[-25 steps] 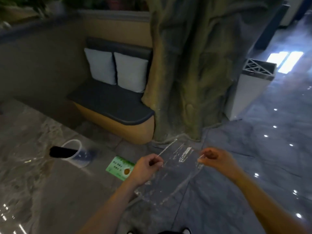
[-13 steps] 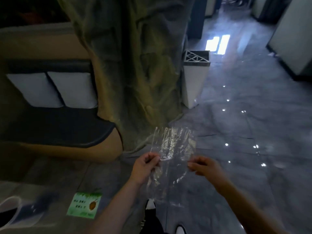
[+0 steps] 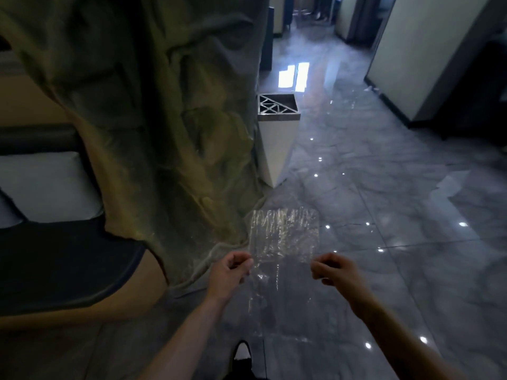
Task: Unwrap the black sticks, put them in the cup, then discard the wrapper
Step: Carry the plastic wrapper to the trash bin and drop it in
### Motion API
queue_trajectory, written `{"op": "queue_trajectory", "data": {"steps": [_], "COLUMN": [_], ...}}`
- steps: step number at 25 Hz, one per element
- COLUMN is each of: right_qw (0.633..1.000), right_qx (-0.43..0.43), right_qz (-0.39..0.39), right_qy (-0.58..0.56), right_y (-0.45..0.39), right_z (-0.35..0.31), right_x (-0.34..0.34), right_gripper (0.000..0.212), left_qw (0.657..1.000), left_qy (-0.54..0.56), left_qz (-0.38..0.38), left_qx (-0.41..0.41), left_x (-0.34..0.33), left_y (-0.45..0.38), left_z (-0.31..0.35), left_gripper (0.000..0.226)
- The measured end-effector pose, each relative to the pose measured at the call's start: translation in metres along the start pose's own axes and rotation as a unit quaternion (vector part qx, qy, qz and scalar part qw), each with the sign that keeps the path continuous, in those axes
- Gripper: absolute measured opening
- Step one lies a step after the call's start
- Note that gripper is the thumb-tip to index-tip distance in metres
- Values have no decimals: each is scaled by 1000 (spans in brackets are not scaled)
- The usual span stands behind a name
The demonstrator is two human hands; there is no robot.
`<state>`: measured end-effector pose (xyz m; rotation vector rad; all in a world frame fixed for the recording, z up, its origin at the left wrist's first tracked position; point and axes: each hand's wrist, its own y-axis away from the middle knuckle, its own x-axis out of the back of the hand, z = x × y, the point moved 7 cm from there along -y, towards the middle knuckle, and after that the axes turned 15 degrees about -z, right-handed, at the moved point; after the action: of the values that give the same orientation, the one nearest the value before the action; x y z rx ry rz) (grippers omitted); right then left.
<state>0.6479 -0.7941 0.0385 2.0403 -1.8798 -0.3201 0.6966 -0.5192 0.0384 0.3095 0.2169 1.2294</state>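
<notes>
A clear crinkled plastic wrapper (image 3: 284, 237) hangs flat in front of me, stretched between both hands above the floor. My left hand (image 3: 229, 272) pinches its left edge. Its right edge is pinched by my right hand (image 3: 333, 271). The wrapper holds nothing; its lower half drops below my hands. A white tapered bin (image 3: 277, 141) with a metal lattice top stands ahead, beside the rock-textured pillar (image 3: 164, 119). The cup and the black sticks are out of view.
A dark cushioned bench (image 3: 63, 259) with pale pillows sits at the left, tucked against the pillar. Glossy grey tile floor (image 3: 384, 229) stretches ahead and right into a corridor. A pale wall panel (image 3: 428, 50) stands at the right. My shoe (image 3: 242, 352) shows below.
My view has swung right, away from the table with the cup and green card, which left the frame. The bin came closer and more central. Both hands kept the wrapper spread.
</notes>
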Motion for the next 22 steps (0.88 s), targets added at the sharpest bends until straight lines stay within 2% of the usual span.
{"op": "queue_trajectory", "data": {"steps": [6,12,17,22], "right_qw": [999,996,992,992], "right_qx": [-6,-10,-14,-8], "right_qz": [35,81,104,108], "right_qy": [0,-43,-65,-70], "right_y": [-48,-75,-99,-139], "right_z": [-27,-42,-46,-55], "right_x": [-11,9,58,136], "right_gripper": [5,9,9,4], "left_qw": [999,997,994,993], "left_qy": [-19,-21,-9,-21], "left_qz": [-32,-77,-108,-118], "left_qx": [-10,-21,-14,-17], "left_x": [37,32,-1,-54], "left_y": [-65,-123,-185,-258], "left_z": [16,35,48,73], "left_gripper": [19,12,13,14]}}
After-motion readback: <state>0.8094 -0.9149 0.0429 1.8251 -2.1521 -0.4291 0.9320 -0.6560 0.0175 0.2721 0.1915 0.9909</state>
